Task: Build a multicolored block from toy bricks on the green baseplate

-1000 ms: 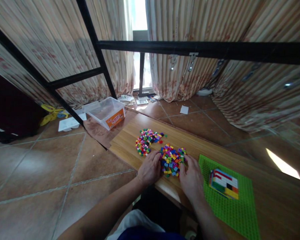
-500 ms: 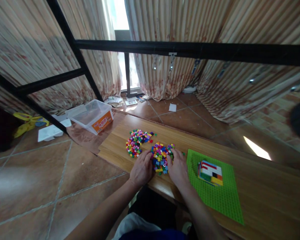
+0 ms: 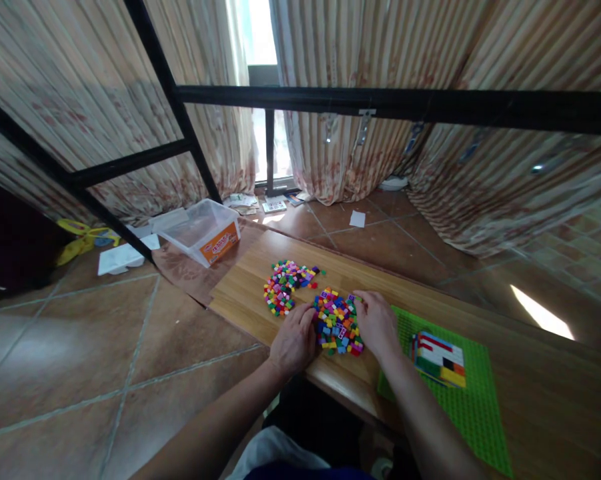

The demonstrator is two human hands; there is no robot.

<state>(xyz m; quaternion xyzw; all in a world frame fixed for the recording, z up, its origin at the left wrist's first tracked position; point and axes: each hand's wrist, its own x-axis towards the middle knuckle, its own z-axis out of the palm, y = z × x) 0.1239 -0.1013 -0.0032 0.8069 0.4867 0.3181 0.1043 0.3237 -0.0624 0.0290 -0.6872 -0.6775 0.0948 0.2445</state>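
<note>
A heap of small coloured bricks (image 3: 337, 322) lies on a wooden board (image 3: 250, 293). My left hand (image 3: 294, 340) rests flat against the heap's left side, fingers touching the bricks. My right hand (image 3: 377, 323) cups the heap's right side, fingers curled over its far edge. Neither hand visibly holds a brick. A second, smaller heap of bricks (image 3: 286, 284) lies just beyond, to the left. To the right sits a green studded baseplate (image 3: 473, 413) with a partly built block of white, red, black, yellow and green bricks (image 3: 439, 359) on it.
A clear plastic tub with an orange label (image 3: 203, 231) stands on the tiled floor beyond the board's left end. Black metal bars (image 3: 380, 102) cross in front of striped curtains. Papers and a yellow object (image 3: 83, 239) lie on the floor.
My right hand has slid up along the heap's right side to its far edge. The left hand stays at the heap's left side. The view has shifted slightly.
</note>
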